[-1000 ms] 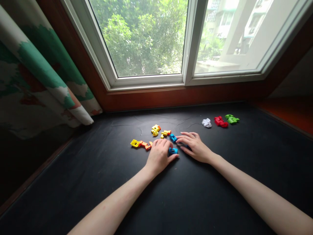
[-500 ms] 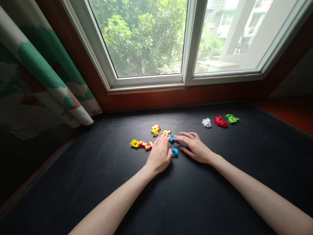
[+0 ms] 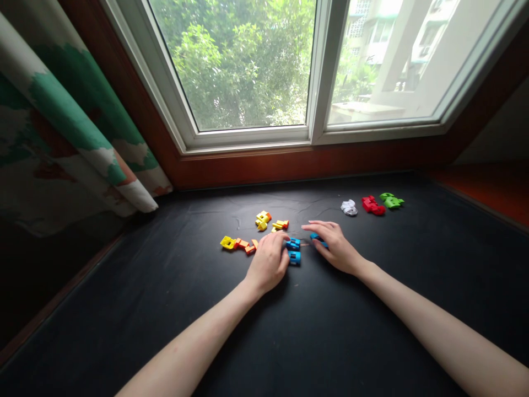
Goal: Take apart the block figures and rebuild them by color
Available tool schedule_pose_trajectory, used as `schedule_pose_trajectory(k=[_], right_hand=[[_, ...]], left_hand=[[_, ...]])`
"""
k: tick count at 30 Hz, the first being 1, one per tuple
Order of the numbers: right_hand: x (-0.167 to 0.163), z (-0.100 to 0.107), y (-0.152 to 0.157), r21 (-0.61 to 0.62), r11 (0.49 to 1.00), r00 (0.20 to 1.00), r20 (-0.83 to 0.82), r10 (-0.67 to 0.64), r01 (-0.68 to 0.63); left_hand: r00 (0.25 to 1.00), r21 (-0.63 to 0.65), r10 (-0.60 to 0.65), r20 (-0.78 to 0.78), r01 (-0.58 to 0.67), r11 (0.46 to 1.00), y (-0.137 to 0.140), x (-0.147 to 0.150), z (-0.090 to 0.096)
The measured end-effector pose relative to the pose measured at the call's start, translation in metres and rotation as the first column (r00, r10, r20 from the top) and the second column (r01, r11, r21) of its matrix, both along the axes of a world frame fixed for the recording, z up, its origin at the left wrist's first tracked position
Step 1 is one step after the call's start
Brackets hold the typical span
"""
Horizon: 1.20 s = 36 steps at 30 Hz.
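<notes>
My left hand is bent over small blue plastic toy pieces, its fingers curled onto an upper blue piece. Its thumb lies beside a lower blue piece, partly covered by the hand. A gap separates it from my right hand, whose fingers are stretched out, with the thumb apart. Between that thumb and fingers, on the table, sits another blue piece, mostly hidden. Left of my left hand runs a row of orange pieces ending in a yellow piece.
Yellow-and-orange pieces lie beyond my left hand, with another yellow piece nearby. White, red and green clusters sit farther right on the black surface. A window and a curtain border it.
The upper blue piece has come nearer, beside the lower one, along with my left fingers. My right hand has shifted slightly right, and the blue piece by its thumb now shows more.
</notes>
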State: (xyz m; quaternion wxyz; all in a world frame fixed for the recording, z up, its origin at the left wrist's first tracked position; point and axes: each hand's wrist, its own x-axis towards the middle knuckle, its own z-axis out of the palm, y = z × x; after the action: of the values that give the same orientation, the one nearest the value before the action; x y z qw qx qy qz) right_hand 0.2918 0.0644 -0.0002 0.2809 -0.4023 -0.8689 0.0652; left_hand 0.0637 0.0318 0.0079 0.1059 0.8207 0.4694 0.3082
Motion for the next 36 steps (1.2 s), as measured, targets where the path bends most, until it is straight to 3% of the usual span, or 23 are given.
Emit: schedule_pose_trajectory(k=[5,11,21,36], right_hand=[[0.021,-0.004,0.008,-0.047,0.979,0.974,-0.107,-0.202,0.198],[0.029,-0.005,0.012,-0.163,0.972,0.983,-0.039,-0.18,0.171],[0.031,-0.003,0.015,-0.171,0.98,0.994,-0.026,-0.104,0.098],[0.038,0.002,0.018,-0.281,0.96,0.984,-0.163,-0.067,0.019]], left_hand=[[0.995,-0.028,-0.094,-0.033,0.093,0.995,0.0,-0.001,0.001],[0.993,-0.05,-0.091,-0.069,0.088,0.995,-0.001,0.0,0.001],[0.996,-0.062,-0.081,-0.026,0.08,0.995,0.0,-0.001,0.001],[0.996,-0.03,-0.051,-0.077,0.049,0.998,-0.002,0.0,0.001]])
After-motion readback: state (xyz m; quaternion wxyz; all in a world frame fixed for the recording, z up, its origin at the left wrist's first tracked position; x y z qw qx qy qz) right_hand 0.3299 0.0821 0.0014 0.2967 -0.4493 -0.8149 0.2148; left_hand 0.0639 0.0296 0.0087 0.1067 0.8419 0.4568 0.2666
